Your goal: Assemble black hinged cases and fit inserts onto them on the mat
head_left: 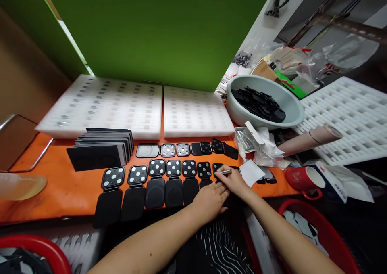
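Right hand (232, 180) pinches slim metal tool (225, 171) at black hinged case (216, 167); left hand (210, 201) just beside, can't tell if holding anything.

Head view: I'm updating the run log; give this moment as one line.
right hand: holds slim metallic tool at front-row black case | left hand: beside right hand | grey bowl: black pieces inside

The right hand (233, 181) partly hides a black case (216, 166); the left edge crops a red basin (39, 241) and a translucent, yellowish object (26, 186).
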A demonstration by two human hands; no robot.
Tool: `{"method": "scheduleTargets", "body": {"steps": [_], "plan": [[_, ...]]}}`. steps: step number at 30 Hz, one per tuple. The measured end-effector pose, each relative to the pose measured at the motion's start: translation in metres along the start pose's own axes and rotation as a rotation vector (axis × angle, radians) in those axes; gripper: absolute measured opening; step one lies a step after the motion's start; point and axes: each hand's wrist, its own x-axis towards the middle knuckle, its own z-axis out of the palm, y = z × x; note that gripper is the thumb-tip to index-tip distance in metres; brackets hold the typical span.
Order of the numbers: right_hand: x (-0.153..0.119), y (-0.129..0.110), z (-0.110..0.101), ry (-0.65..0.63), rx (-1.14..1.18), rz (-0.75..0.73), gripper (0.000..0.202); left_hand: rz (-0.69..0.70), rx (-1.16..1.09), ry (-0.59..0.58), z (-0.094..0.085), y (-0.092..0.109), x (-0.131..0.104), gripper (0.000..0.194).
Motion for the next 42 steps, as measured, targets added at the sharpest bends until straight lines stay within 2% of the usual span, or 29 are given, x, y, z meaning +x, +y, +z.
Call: {"method": "scheduleTargets", "body": {"steps": [3, 5, 7, 13, 17, 19, 22, 25, 26, 28, 30, 32, 33, 37, 42], "plan": [[-0.001, -0.004, 0.004, -0.030, -0.157, -0.146, 0.016, 0.006, -0.001, 0.012, 0.000, 0.000, 0.000, 0.054], [0.000, -0.006, 0.003, -0.061, -0.184, -0.188, 0.016, 0.011, 0.001, 0.017, 0.000, -0.001, 0.000, 0.054], [0.001, -0.006, 0.000, -0.087, -0.184, -0.172, 0.014, 0.016, 0.000, 0.022, 0.000, -0.001, 0.000, 0.055], [0.003, -0.016, -0.010, -0.171, -0.153, 0.016, 0.013, 0.016, 0.001, 0.040, 0.003, -0.002, -0.001, 0.057], [0.009, -0.027, -0.009, -0.168, -0.322, -0.009, 0.008, 0.012, -0.003, 0.050, 0.004, -0.002, 0.000, 0.056], [0.013, -0.027, -0.009, -0.174, -0.330, -0.013, 0.007, 0.007, -0.019, 0.040, 0.003, -0.002, 0.000, 0.056], [0.020, -0.020, -0.012, -0.310, -0.147, 0.081, 0.006, 0.008, -0.041, 0.022, 0.001, -0.002, 0.000, 0.056], [0.026, -0.014, -0.022, -0.525, 0.208, 0.262, 0.012, 0.010, -0.040, 0.015, 0.001, -0.002, 0.000, 0.056], [0.026, -0.013, -0.026, -0.539, 0.322, 0.304, 0.016, 0.009, -0.038, 0.012, 0.002, -0.002, 0.000, 0.056], [0.025, -0.013, -0.035, -0.434, 0.518, 0.335, 0.021, 0.007, -0.038, 0.006, 0.002, -0.002, -0.001, 0.056], [0.021, -0.012, -0.043, -0.215, 0.647, 0.315, 0.026, 0.004, -0.041, 0.006, 0.003, -0.002, -0.001, 0.056], [0.015, -0.008, -0.047, -0.032, 0.665, 0.293, 0.030, -0.002, -0.047, 0.006, 0.002, -0.002, -0.001, 0.056], [0.012, -0.005, -0.048, 0.014, 0.639, 0.293, 0.031, -0.005, -0.049, 0.004, 0.002, -0.001, -0.001, 0.056], [0.005, 0.008, -0.039, 0.017, 0.449, 0.300, 0.032, -0.016, -0.052, -0.010, 0.002, -0.001, -0.001, 0.056], [0.012, 0.006, -0.023, 0.102, -0.018, 0.068, 0.020, -0.020, -0.050, -0.031, 0.001, -0.001, 0.000, 0.053]]}}
